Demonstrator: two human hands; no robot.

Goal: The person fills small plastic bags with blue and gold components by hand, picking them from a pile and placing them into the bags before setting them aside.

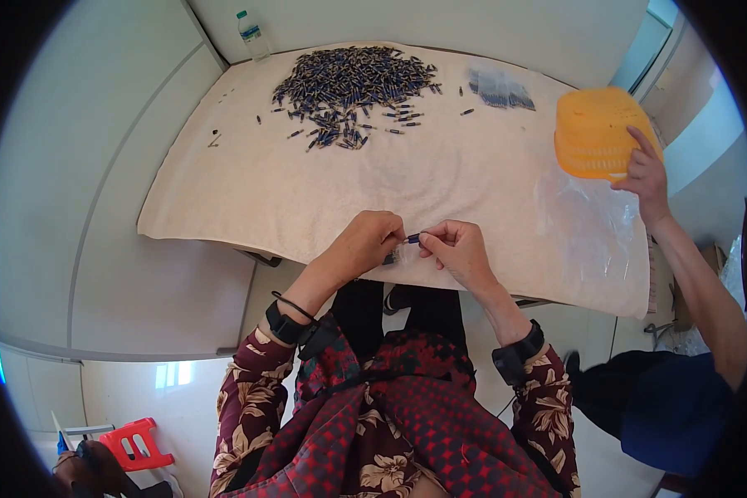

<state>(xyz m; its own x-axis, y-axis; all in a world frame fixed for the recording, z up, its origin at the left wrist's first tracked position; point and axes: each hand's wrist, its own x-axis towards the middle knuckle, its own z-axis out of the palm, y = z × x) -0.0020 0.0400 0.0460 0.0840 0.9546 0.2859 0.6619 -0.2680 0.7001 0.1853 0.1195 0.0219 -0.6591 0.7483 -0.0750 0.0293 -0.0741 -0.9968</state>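
My right hand (463, 256) pinches a small dark blue cylindrical piece (413, 238) with a brassy end, above the table's front edge. Close on its left, my left hand (363, 242) has its fingers closed around what looks like a small clear plastic bag (404, 256), with something dark low in it. The bag's opening and the left fingertips are partly hidden. A large heap of similar dark blue and brass-coloured pieces (353, 83) lies farther back, with several loose ones scattered in front of it.
A cloth-covered table (249, 191) spans the view. Filled clear bags (501, 90) lie at the back right, a water bottle (253, 36) stands back left. At right, another person's hand (644, 176) touches a tilted yellow basket (602, 133) above clear plastic bags (585, 228). A red stool (137, 444) stands lower left.
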